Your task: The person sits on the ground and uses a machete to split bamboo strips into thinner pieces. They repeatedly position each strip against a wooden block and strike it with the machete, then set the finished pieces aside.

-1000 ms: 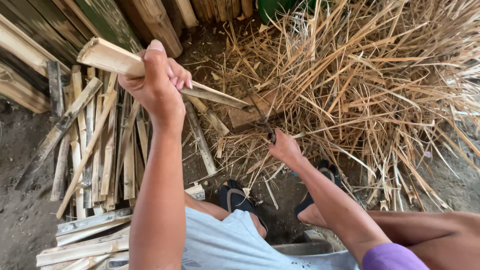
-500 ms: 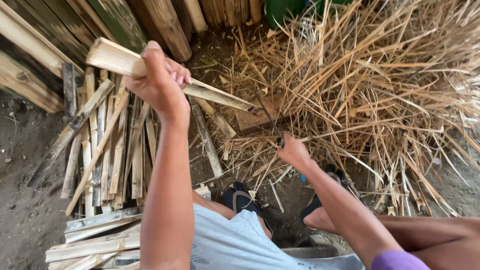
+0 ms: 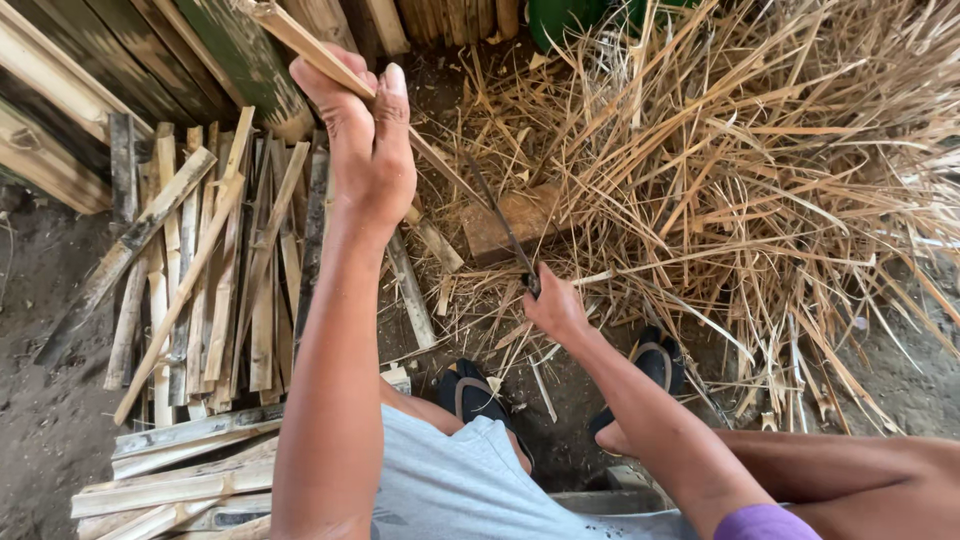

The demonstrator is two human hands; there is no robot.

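Left hand (image 3: 365, 150) raised on an outstretched arm, fist closed; right hand (image 3: 555, 308) lower, fingers curled shut.

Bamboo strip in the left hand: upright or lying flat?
Tilted. The left hand grips the strip raised; its lower end slants toward the block.

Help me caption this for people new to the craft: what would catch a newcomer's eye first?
The left hand, raised at centre, grips a bamboo strip while the right hand holds a dark blade against it. Right of them sprawls a big heap of pale shavings; split bamboo slats lie stacked on the left.
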